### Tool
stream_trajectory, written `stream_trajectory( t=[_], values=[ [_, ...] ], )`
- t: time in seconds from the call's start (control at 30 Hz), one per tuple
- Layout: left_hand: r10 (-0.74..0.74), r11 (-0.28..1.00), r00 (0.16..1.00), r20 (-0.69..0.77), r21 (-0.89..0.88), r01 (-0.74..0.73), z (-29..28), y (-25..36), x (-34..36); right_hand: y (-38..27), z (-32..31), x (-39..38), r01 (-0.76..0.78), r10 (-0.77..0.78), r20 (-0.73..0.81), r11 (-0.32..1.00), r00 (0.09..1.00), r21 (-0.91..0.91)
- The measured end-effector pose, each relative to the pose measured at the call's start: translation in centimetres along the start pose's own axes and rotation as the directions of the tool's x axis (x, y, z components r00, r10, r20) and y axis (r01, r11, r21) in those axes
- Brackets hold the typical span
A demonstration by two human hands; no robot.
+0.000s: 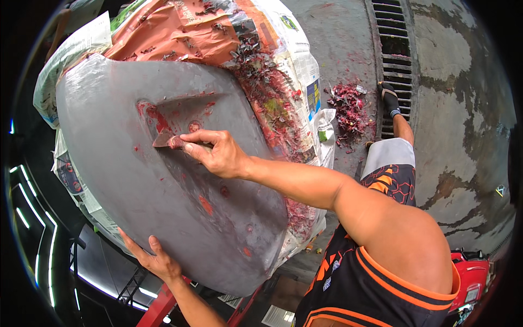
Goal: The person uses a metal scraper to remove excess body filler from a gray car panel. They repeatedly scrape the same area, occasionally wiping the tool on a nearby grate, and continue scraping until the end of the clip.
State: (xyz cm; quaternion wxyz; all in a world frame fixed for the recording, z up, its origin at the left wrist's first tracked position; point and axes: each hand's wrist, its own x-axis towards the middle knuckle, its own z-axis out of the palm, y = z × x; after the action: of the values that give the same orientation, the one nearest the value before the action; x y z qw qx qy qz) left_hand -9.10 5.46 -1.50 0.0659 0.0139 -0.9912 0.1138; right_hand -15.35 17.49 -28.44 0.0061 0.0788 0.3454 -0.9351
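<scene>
A grey curved car panel (120,163), which looks like a boot lid, fills the middle of the view. Red patches of paint show in and around its recess. My right hand (220,155) pinches a small scraper (163,139), its blade touching the panel at the recess's edge, beside a red streak (152,115). The scraper's handle is stained red and partly hidden by my fingers. At the panel's lower left edge, my left hand (158,260) rests with thumb and fingers apart and holds no tool. Some of its fingers are partly hidden by the edge.
Newspaper and orange plastic sheeting (174,30) surround the panel's far and right sides, covered with red and grey paint scrapings. More scrapings (350,109) lie heaped on the concrete floor. A slotted drain (393,46) runs nearby. A red stand leg (159,308) shows below.
</scene>
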Motion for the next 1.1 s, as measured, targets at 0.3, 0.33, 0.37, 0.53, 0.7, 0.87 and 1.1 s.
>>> stream_trajectory(
  t=[0.3,0.33,0.37,0.53,0.7,0.87,1.1],
  values=[
    [0.013,1.000,1.000,0.010,0.004,-0.013,-0.2,0.0,0.1,-1.0,-0.4,0.7,-0.119,0.126,0.148,0.991,0.981,-0.056],
    [0.020,1.000,1.000,0.012,-0.012,-0.020,-0.1,0.0,0.1,-0.9,-0.3,0.6,-0.094,0.093,0.115,0.996,0.989,0.001],
    [0.008,1.000,1.000,0.009,-0.009,-0.008,0.0,0.0,0.1,-0.8,-0.4,0.5,0.001,-0.003,0.073,1.000,0.997,0.023],
    [0.019,1.000,1.000,-0.001,0.002,-0.019,-0.1,-0.1,0.1,-0.3,0.0,0.5,0.139,-0.142,0.043,0.988,0.989,0.065],
    [0.017,1.000,1.000,0.013,-0.010,-0.017,-0.2,-0.2,0.1,-0.6,-0.3,0.7,0.053,-0.052,0.093,0.999,0.994,-0.010],
    [0.013,1.000,1.000,0.019,0.016,-0.013,-0.4,-0.2,0.1,-0.8,-0.2,0.7,0.014,-0.014,0.052,1.000,0.999,-0.008],
    [0.020,0.999,1.000,0.022,-0.038,-0.019,-0.2,-0.1,0.0,-1.1,-0.5,0.8,0.101,-0.102,0.005,0.990,0.995,0.103]
  ],
)
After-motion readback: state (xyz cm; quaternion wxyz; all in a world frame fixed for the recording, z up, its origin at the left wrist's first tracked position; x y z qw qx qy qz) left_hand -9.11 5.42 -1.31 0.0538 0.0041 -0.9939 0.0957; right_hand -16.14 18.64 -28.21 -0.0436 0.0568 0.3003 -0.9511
